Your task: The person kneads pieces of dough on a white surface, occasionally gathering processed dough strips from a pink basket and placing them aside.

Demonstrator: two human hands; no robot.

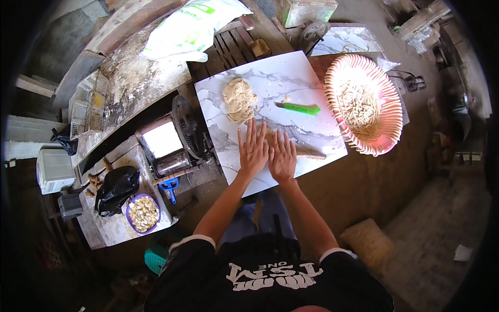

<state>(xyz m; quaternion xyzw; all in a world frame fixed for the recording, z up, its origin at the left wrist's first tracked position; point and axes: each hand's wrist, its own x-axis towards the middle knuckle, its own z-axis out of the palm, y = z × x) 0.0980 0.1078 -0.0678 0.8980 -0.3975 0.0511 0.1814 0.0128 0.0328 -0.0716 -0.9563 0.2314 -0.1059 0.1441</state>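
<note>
Both my hands lie flat, side by side, over a rope of dough (311,154) on a white marbled board (223,148). Fingers stretched out, my left hand (253,152) touches the board near its middle, and my right hand (283,158) rests beside it. The rope's end sticks out to the right; the part under my palms is hidden. Beyond my left fingertips sits a lump of pale dough (239,99). A green-handled cutter knife (300,108) lies farther off to the right, among small dough crumbs.
At the right stands a pink ribbed basket (392,122) holding many pale dough sticks (358,106). Left of the board is a machine with a dark wheel (187,126). A purple-rimmed bowl (129,213) of pale pieces and a black plastic bag (118,190) are at lower left.
</note>
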